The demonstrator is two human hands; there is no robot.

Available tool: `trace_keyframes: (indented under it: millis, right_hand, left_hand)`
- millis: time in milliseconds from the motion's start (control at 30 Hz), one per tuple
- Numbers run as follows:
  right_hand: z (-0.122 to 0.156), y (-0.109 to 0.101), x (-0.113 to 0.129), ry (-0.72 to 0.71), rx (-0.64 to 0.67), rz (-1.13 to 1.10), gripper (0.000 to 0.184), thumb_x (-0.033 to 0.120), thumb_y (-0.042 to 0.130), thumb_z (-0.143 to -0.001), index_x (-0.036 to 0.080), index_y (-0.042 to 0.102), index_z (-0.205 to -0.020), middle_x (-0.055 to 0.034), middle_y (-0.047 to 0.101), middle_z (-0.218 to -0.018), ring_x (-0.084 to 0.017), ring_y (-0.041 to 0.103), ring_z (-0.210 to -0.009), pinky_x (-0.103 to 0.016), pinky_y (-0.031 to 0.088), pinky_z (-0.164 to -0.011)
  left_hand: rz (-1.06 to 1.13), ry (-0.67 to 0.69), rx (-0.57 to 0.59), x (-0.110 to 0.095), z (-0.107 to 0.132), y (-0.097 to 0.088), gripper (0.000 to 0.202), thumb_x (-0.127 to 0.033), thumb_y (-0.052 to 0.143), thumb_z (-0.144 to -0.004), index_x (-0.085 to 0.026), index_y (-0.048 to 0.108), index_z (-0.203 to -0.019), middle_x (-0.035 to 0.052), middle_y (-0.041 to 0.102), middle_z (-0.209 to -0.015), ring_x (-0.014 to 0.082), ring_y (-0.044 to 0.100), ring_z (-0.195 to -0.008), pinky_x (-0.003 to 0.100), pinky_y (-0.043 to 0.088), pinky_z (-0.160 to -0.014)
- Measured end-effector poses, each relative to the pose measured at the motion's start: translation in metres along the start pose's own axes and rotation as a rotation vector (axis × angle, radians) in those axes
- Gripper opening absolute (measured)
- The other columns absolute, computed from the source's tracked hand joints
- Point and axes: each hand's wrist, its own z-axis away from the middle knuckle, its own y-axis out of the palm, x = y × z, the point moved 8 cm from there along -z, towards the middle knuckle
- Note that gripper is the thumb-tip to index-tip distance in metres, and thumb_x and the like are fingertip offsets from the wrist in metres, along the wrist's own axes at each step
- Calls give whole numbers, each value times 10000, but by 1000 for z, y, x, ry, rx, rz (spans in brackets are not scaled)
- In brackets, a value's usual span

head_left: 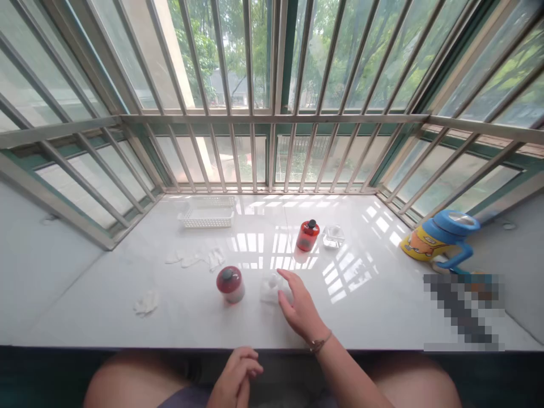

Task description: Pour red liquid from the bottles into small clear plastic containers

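Note:
My right hand (300, 306) reaches over the white sill, fingers extended and resting on a small crumpled white thing (270, 287); it grips nothing. Just left of it stands a small jar with a red lid (230, 284). My left hand (236, 377) rests low by my lap, below the sill's front edge, fingers loosely curled with nothing visible in them. Farther back stand a red bottle with a black cap (307, 234) and a clear glass piece (332, 236) beside it.
A white plastic basket (207, 217) sits at the back left. White crumpled bits (195, 259) and another (147, 303) lie at left. A yellow jug with a blue lid (442, 238) lies at right. Metal window bars (272, 119) enclose the sill.

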Motion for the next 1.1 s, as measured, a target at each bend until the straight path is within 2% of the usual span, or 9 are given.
trace_keyframes:
  millis: [67, 133, 267, 333, 500, 633, 700, 833, 1100]
  right_hand:
    - [-8, 12, 2, 4, 30, -34, 528, 313, 601, -1025, 216, 537, -1541, -152, 626, -1535, -287, 583, -1449, -509, 480, -1241]
    - [-17, 18, 3, 25, 41, -50, 441, 363, 651, -1016, 227, 629, -1434, -141, 675, -1473, -295, 626, -1393, -501, 510, -1205]
    - [-23, 15, 3, 75, 18, -26, 301, 411, 685, -1019, 235, 726, -1259, -120, 763, -1289, -296, 717, -1219, -481, 572, -1098]
    - [-16, 10, 3, 94, 13, -11, 307, 432, 733, -994, 244, 745, -1236, -108, 781, -1251, -301, 736, -1177, -481, 583, -1074]
    - [14, -3, -6, 222, -75, -46, 288, 449, 796, -941, 257, 768, -1154, -88, 797, -1258, -311, 752, -1168, -474, 597, -1050]
    - [23, -8, -14, 304, -116, -73, 378, 450, 839, -882, 270, 775, -1208, -68, 813, -1140, -300, 775, -1055, -452, 626, -970]
    - [22, -9, -14, 292, -111, -82, 345, 432, 827, -878, 266, 778, -1176, -67, 817, -1116, -295, 777, -1035, -449, 625, -960]
    - [19, -10, -10, 269, -104, -140, 137, 371, 778, -888, 256, 711, -922, -81, 820, -1214, -302, 770, -1128, -452, 612, -992]
    - [20, -14, -11, 271, -89, -239, 132, 344, 814, -879, 252, 725, -912, -84, 817, -1233, -300, 767, -1169, -459, 603, -1041]
  left_hand:
    - [-90, 152, -37, -30, -16, 2, 306, -365, 496, -1066, -258, 781, -1091, 150, 770, -1209, 273, 777, -1132, 380, 649, -1005]
    - [-156, 233, -117, -51, -28, 2, 275, -268, 488, -1058, -258, 729, -1190, 151, 752, -1261, 277, 754, -1207, 394, 653, -1017]
    - [-266, 325, -338, -69, -39, -5, 358, -203, 571, -1035, -283, 578, -1384, 148, 698, -1389, 304, 714, -1305, 473, 636, -1079]
    - [-316, 374, -355, -70, -45, -1, 536, -205, 644, -1012, -312, 485, -1512, 150, 646, -1497, 333, 658, -1402, 522, 596, -1148]
    - [-252, 272, -232, -53, -78, 16, 990, -236, 842, -891, -327, 256, -1684, 176, 458, -1708, 397, 470, -1581, 628, 479, -1261]
    - [-116, 100, -70, -36, -113, 28, 1172, -202, 964, -708, -305, 318, -1681, 171, 469, -1709, 423, 459, -1583, 650, 428, -1290]
    - [-90, 92, 6, -35, -126, 32, 1124, -176, 931, -714, -303, 364, -1677, 160, 474, -1712, 411, 465, -1582, 631, 430, -1294]
    - [-163, 160, 112, -39, -139, 37, 993, -121, 771, -807, -293, 363, -1695, 133, 444, -1740, 353, 468, -1590, 581, 430, -1306]
    - [-174, 137, 63, -35, -136, 41, 842, -108, 675, -828, -282, 465, -1624, 98, 502, -1705, 311, 493, -1577, 534, 423, -1319]
